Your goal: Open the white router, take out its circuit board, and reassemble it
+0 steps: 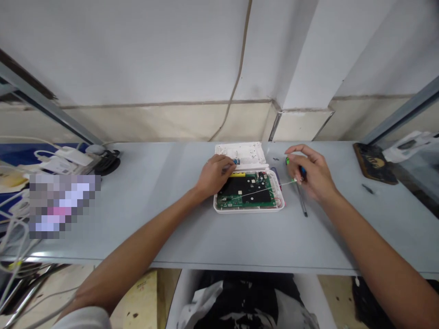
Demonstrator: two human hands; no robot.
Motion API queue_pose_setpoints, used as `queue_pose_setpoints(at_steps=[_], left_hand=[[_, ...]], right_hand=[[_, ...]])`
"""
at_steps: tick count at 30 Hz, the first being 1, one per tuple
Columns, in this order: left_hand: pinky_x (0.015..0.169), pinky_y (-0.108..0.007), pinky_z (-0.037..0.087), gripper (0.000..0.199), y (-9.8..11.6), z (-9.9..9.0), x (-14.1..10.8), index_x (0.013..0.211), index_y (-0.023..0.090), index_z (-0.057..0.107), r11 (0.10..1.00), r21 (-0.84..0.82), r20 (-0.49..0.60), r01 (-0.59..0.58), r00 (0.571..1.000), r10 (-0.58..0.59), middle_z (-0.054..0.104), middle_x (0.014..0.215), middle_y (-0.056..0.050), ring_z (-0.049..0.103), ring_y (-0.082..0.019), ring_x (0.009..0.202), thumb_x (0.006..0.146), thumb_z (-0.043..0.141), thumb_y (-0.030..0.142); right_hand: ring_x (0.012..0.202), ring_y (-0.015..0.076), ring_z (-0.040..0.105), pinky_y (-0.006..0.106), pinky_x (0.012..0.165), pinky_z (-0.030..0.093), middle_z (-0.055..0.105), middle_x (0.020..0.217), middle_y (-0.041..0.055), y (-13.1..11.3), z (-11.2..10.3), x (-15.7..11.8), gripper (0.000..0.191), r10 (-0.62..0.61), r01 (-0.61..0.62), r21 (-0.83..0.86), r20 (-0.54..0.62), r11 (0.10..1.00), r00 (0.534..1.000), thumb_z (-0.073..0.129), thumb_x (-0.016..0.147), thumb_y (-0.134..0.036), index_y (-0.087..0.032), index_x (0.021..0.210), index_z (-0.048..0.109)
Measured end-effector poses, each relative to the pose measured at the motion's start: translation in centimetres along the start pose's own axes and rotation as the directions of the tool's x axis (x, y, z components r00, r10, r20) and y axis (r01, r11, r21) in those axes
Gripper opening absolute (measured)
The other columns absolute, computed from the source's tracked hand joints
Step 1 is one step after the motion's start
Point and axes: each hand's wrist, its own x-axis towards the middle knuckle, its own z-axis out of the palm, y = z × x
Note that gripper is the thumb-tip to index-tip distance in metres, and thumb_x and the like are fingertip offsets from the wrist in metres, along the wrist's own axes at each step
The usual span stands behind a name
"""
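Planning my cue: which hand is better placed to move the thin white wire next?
Probably the right hand: it appears to pinch one end of the white wire, just right of the opened device. The left hand is at the device's left side, away from that end.

I see a thin beige cable (243, 45) running down the white painted wall (137, 55), boxy white plastic adapters (74, 156) over left.

Soft even light, stretched edges

txt: none legible | PCB (245, 205): print too sm. | dk slab (368, 170): yel. mark (379, 163) unreadable
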Motion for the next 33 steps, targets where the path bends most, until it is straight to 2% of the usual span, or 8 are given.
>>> queue_pose_setpoints(at_steps=[4, 7, 10, 14, 17, 21, 27, 33], left_hand=[[0.100, -0.045, 0.052, 0.019, 0.0, -0.1, 0.0, 0.097, 0.020, 0.072, 1.000, 0.010, 0.007, -0.007, 1.000, 0.007, 0.075, 0.111, -0.007, 0.065, -0.025, 0.110, 0.104, 0.057, 0.028], [0.100, -0.045, 0.051, 0.019, 0.1, -0.3, -0.1, 0.097, 0.020, 0.072, 1.000, 0.014, 0.018, -0.018, 1.000, 0.018, 0.075, 0.111, -0.007, 0.064, -0.025, 0.109, 0.104, 0.056, 0.028], [0.099, -0.044, 0.052, 0.018, 0.1, -0.4, -0.1, 0.097, 0.020, 0.072, 1.000, 0.016, 0.018, -0.017, 1.000, 0.017, 0.075, 0.111, -0.007, 0.064, -0.025, 0.109, 0.104, 0.057, 0.026], [0.100, -0.045, 0.051, 0.017, 0.2, -0.4, -0.1, 0.099, 0.020, 0.072, 1.000, 0.017, 0.023, -0.017, 1.000, 0.017, 0.075, 0.112, -0.007, 0.064, -0.025, 0.109, 0.104, 0.057, 0.026], [0.101, -0.044, 0.051, 0.017, 0.1, -0.3, -0.2, 0.099, 0.020, 0.072, 1.000, 0.020, 0.018, -0.022, 1.000, 0.022, 0.075, 0.112, -0.006, 0.064, -0.025, 0.110, 0.104, 0.057, 0.026], [0.102, -0.045, 0.051, 0.017, -0.1, -0.3, -0.2, 0.100, 0.019, 0.072, 0.999, 0.025, 0.024, -0.029, 0.999, 0.028, 0.076, 0.113, -0.007, 0.064, -0.026, 0.111, 0.104, 0.056, 0.025], [0.101, -0.045, 0.051, 0.019, -0.2, -0.5, -0.3, 0.102, 0.021, 0.072, 0.999, 0.017, 0.030, -0.029, 0.999, 0.028, 0.075, 0.114, -0.006, 0.064, -0.025, 0.112, 0.104, 0.053, 0.026], [0.103, -0.046, 0.052, 0.019, -0.5, -0.4, -0.3, 0.103, 0.021, 0.072, 1.000, -0.007, 0.036, -0.029, 0.999, 0.029, 0.074, 0.115, -0.007, 0.065, -0.025, 0.113, 0.103, 0.053, 0.025]], right_hand=[[0.041, 0.0112, 0.046, 0.025, 0.043, 0.034, 0.056, 0.047, -0.0038, 0.2, -1.1, 0.2, 0.029, 0.154, -0.061, -0.452, 0.171, 0.890, 0.973, 0.076, 0.083, -0.048, -0.021, 0.091, 0.075], [0.041, 0.0118, 0.045, 0.027, 0.045, 0.037, 0.063, 0.052, -0.0008, 0.5, -1.5, 0.4, 0.037, 0.183, -0.044, -0.610, 0.168, 0.791, 0.969, 0.066, 0.088, -0.057, -0.021, 0.090, 0.076], [0.046, 0.0124, 0.047, 0.028, 0.051, 0.037, 0.060, 0.052, -0.0012, 1.1, -1.7, 0.8, 0.039, 0.064, 0.058, -0.710, 0.143, 0.701, 0.988, 0.060, 0.090, -0.055, -0.022, 0.074, 0.071], [0.050, 0.0130, 0.043, 0.030, 0.059, 0.033, 0.049, 0.048, -0.0010, 1.8, -1.9, 1.2, 0.045, -0.144, 0.202, -0.863, 0.152, 0.462, 0.978, 0.055, 0.089, -0.048, -0.021, 0.053, 0.052], [0.050, 0.0138, 0.037, 0.031, 0.059, 0.028, 0.048, 0.048, 0.0000, 2.1, -2.1, 1.2, 0.045, -0.194, 0.204, -0.934, 0.150, 0.295, 0.969, 0.050, 0.092, -0.045, -0.022, 0.054, 0.049], [0.055, 0.0180, 0.047, 0.033, 0.060, 0.024, 0.063, 0.060, 0.0049, 2.2, -1.9, 1.0, 0.036, -0.208, 0.078, -0.989, 0.051, 0.124, 0.977, 0.047, 0.093, -0.038, -0.022, 0.064, 0.061], [0.064, 0.0210, 0.060, 0.032, 0.060, 0.028, 0.074, 0.074, 0.0074, 2.6, -1.6, 1.0, 0.033, -0.204, 0.083, -0.989, 0.057, 0.122, 0.977, 0.048, 0.093, -0.036, -0.021, 0.073, 0.070], [0.072, 0.0223, 0.066, 0.032, 0.062, 0.034, 0.077, 0.085, 0.0068, 2.8, -1.6, 0.8, 0.032, -0.318, 0.157, -0.971, 0.093, 0.182, 0.944, 0.048, 0.093, -0.036, -0.021, 0.080, 0.074]])
